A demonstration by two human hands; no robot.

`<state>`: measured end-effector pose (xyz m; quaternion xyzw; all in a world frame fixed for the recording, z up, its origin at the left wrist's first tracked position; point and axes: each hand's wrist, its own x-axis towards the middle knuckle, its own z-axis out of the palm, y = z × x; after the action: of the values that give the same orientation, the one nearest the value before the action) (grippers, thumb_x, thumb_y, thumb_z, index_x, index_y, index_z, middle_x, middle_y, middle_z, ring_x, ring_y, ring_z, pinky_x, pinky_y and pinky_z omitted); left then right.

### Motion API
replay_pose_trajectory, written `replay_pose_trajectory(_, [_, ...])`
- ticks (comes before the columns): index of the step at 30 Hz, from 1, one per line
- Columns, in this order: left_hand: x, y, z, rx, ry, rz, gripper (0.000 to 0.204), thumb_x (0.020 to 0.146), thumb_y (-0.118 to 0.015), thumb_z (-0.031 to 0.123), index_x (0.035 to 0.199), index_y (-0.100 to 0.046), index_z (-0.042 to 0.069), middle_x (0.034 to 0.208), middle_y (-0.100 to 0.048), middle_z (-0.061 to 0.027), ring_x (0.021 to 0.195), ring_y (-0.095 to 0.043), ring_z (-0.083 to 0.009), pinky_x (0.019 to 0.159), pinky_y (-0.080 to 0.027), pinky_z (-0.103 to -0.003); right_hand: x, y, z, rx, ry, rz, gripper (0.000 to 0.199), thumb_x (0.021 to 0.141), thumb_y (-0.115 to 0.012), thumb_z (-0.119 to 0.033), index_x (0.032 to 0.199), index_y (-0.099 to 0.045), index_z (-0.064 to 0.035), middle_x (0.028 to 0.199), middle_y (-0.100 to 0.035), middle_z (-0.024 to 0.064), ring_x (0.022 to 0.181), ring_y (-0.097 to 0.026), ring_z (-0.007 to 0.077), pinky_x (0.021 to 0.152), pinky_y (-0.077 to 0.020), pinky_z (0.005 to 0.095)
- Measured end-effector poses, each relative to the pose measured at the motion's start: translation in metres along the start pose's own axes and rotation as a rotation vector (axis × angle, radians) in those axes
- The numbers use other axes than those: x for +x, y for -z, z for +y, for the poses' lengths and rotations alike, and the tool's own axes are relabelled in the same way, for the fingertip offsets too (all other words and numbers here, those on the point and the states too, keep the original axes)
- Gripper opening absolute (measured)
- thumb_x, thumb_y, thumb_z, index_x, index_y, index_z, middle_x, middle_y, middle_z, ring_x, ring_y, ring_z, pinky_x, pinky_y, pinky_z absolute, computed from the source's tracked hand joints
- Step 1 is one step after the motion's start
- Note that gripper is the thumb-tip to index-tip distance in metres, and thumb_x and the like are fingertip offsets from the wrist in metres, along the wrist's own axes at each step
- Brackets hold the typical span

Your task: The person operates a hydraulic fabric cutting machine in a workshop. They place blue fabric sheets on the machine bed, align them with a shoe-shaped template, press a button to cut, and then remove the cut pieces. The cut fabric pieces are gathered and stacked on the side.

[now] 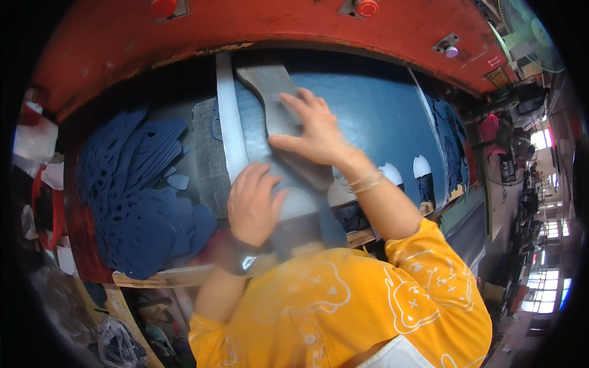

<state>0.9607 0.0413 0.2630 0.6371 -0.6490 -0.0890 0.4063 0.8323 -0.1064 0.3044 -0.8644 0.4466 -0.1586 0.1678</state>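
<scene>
A long grey curved piece (276,83), wavy along its left side, lies on the blue sheet (362,110) under the red machine beam. My right hand (319,132) rests on this piece with fingers and thumb spread. My left hand (253,205) lies near the sheet's front edge, left of the grey piece's near end; its fingers are stretched out and it holds nothing I can see. A pale strip (228,122) runs front to back just beyond my left fingertips. What kind of piece the grey one is, I cannot tell.
Blue cut-out scraps (132,196) are heaped at the left, beside a rough grey woven strip (210,141). More perforated blue scraps (448,144) lie far right. The red beam (264,24) spans the back with red buttons (367,7). A wooden edge (159,279) borders the front.
</scene>
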Motion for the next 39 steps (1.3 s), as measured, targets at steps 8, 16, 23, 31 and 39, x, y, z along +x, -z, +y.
replay_pose_trajectory(8, [-0.002,0.005,0.022,-0.55,0.161,-0.199,0.01,0.077,-0.067,0.001,0.087,-0.064,-0.001,0.087,-0.064,-0.012,0.075,-0.062,-0.0214,0.068,-0.049,-0.029,-0.048,0.043,0.125,-0.367,-0.139,0.184,0.056,0.084,-0.062,-0.039,0.133,-0.05,-0.0144,0.14,-0.039,0.0229,0.131,-0.03,0.0439,0.109,-0.0208,0.0512])
replay_pose_trajectory(16, [0.042,-0.056,-0.007,-0.124,-0.027,-0.055,0.011,0.073,-0.073,0.01,0.076,-0.064,0.005,0.077,-0.064,-0.0091,0.077,-0.062,-0.0282,0.069,-0.049,-0.036,0.027,0.037,0.173,-0.021,-0.036,0.469,0.052,0.086,-0.06,-0.035,0.131,-0.052,-0.0087,0.139,-0.041,0.0216,0.132,-0.033,0.0382,0.111,-0.0211,0.0478])
replay_pose_trajectory(23, [0.099,-0.066,-0.027,0.002,-0.065,-0.016,0.01,0.078,-0.069,0.013,0.076,-0.065,0.004,0.077,-0.062,-0.0093,0.076,-0.059,-0.0294,0.069,-0.047,-0.038,0.128,0.206,0.295,0.045,-0.163,1.47,0.068,0.093,-0.052,-0.037,0.139,-0.03,0.008,0.143,-0.032,0.0282,0.135,-0.028,0.0397,0.113,-0.0215,0.0452])
replay_pose_trajectory(31, [0.138,-0.08,-0.035,0.156,-0.047,0.082,0.014,0.082,-0.066,0.017,0.073,-0.063,0.006,0.074,-0.056,-0.0088,0.074,-0.054,-0.0298,0.067,-0.043,-0.04,0.11,0.184,0.303,0.536,-0.164,1.275,0.07,0.097,-0.049,-0.037,0.144,-0.021,0.0073,0.149,-0.025,0.0255,0.138,-0.027,0.0323,0.113,-0.0217,0.0389])
replay_pose_trajectory(39, [0.149,-0.08,-0.027,0.219,0.046,0.059,0.017,0.082,-0.065,0.019,0.071,-0.061,0.007,0.076,-0.056,-0.0111,0.078,-0.054,-0.0321,0.07,-0.043,-0.041,0.011,0.087,0.209,-0.193,0.162,0.093,0.04,0.073,-0.072,-0.03,0.107,-0.062,-0.009,0.111,-0.055,0.0116,0.112,-0.046,0.03,0.096,-0.0329,0.0445])
